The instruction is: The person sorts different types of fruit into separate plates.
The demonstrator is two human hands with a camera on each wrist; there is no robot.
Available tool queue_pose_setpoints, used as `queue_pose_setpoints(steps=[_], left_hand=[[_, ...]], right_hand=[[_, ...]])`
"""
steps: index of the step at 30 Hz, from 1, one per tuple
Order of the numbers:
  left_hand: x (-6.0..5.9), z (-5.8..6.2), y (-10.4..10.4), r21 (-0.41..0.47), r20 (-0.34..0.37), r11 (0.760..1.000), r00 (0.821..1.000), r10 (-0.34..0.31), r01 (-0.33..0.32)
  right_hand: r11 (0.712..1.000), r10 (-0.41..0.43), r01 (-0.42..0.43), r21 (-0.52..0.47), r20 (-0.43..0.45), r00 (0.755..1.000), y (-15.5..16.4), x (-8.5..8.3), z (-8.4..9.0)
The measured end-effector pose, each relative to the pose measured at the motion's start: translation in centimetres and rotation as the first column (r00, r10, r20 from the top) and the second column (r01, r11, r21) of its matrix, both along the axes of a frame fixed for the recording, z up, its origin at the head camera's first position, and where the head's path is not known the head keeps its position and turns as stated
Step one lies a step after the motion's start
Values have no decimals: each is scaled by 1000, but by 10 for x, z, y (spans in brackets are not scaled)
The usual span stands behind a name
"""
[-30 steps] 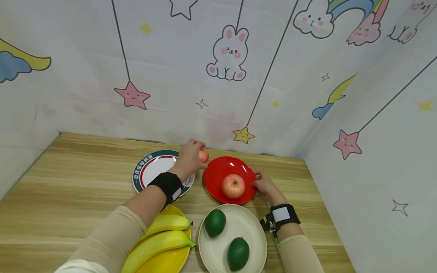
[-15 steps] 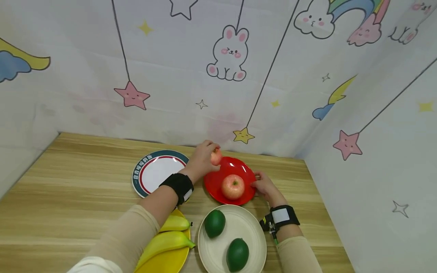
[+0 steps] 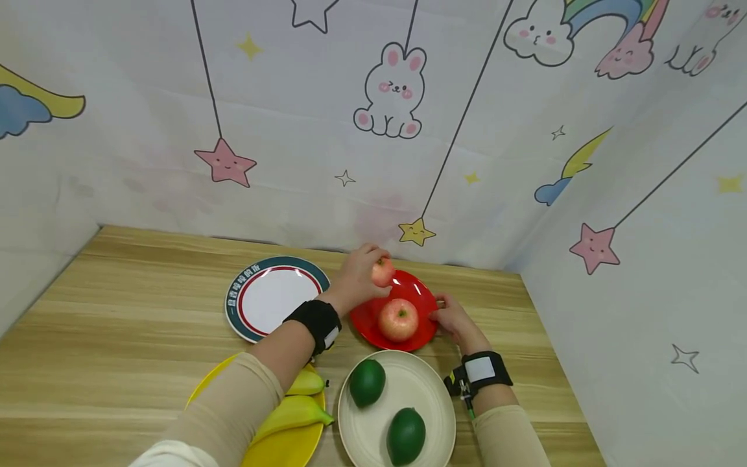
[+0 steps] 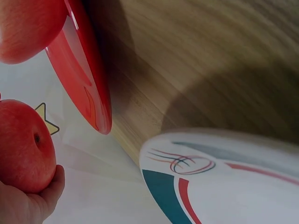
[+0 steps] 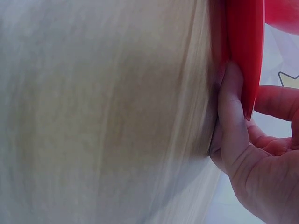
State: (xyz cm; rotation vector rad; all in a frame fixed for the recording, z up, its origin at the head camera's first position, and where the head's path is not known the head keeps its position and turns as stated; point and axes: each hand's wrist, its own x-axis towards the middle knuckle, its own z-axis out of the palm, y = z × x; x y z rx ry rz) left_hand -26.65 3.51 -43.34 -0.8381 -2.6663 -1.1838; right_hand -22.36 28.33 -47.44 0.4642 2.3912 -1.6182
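In the head view my left hand (image 3: 357,275) grips a pinkish-red apple (image 3: 382,273) above the far left part of a red plate (image 3: 364,319). That held apple (image 4: 23,144) appears at the left edge of the left wrist view, with fingers around its lower side. A second apple (image 3: 399,320) rests on the red plate. My right hand (image 3: 460,321) pinches the plate's right rim. In the right wrist view the right hand (image 5: 261,163) has digits on both faces of the rim (image 5: 250,70).
Left of the red plate lies a white plate (image 3: 274,299) with a green border. Nearer, a yellow plate (image 3: 292,447) carries bananas (image 3: 294,415), partly behind my left arm. A cream plate (image 3: 434,415) holds two green mango-like fruits (image 3: 406,436). A printed cloth wall (image 3: 292,207) closes off the back.
My left hand has carried the apple rightward, from between the white and red plates to over the red plate. The right hand keeps its place on the rim.
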Motion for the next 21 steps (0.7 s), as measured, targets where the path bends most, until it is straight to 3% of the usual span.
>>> queue_pose_setpoints(steps=[7, 21], left_hand=[[2, -6, 9, 21, 24, 999, 999, -33, 32], [6, -15, 15, 47, 99, 999, 995, -26, 22]], right_hand=[[1000, -1, 1, -10, 2, 1000, -1, -1, 0], [999, 4, -4, 40, -6, 1000, 0, 1, 1]])
